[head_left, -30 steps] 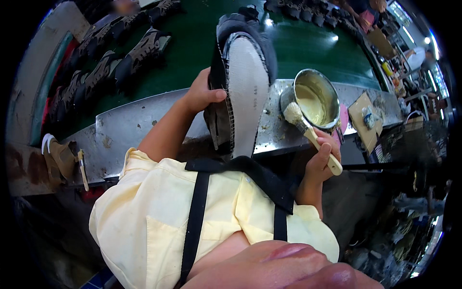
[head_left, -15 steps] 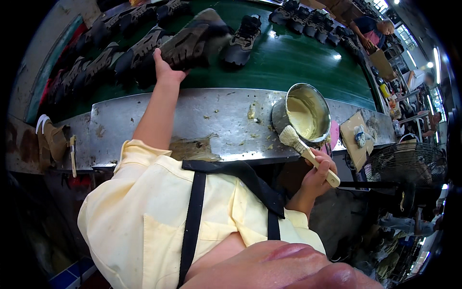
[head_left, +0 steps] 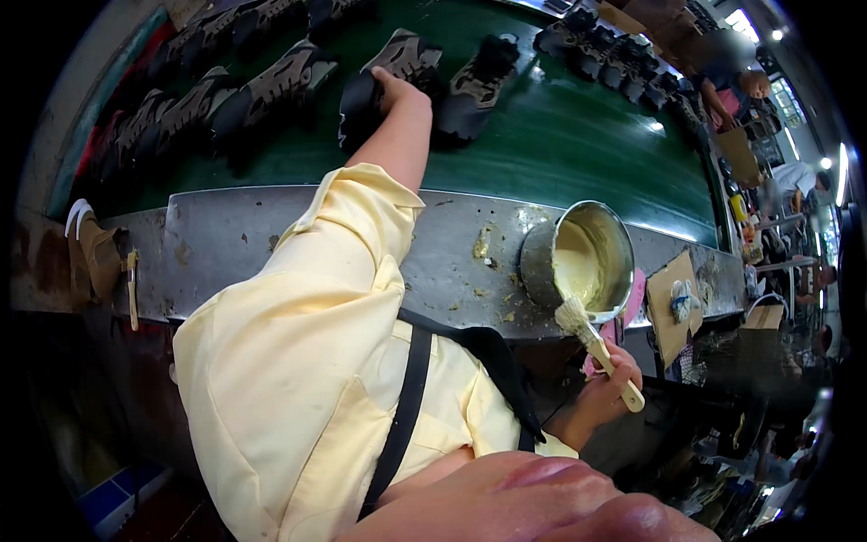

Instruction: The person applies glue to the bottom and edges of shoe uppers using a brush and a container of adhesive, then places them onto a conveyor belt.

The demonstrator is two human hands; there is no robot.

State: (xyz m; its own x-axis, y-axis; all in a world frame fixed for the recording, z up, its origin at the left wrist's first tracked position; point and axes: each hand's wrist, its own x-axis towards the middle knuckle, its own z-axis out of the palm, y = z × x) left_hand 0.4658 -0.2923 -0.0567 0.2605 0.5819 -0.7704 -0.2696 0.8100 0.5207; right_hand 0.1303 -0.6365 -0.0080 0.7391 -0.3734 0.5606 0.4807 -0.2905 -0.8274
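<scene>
My left arm reaches out over the green belt (head_left: 542,154). My left hand (head_left: 397,88) has hold of a dark grey-and-brown shoe (head_left: 406,56), whose underside and far part are partly hidden. Beside it, to the right, stands another such shoe (head_left: 479,86). In my right hand (head_left: 614,388) is a flat brush (head_left: 596,343) with a pale wooden handle, its bristles coated in cream-coloured paste. The bristles are close to the near rim of a metal pot (head_left: 540,266), which holds the same cream paste.
More shoes (head_left: 275,81) stand in rows on the left of the belt, others (head_left: 605,54) at its far right. A stained metal ledge (head_left: 226,244) runs along the near side, with a second brush (head_left: 133,289) at its left end. Cardboard (head_left: 666,307) leans right of the pot. A person (head_left: 722,99) works far right.
My left hand has carried the shoe rightward and farther out, next to the other shoe on the belt. My right hand still holds the brush near the pot. The view has shifted slightly.
</scene>
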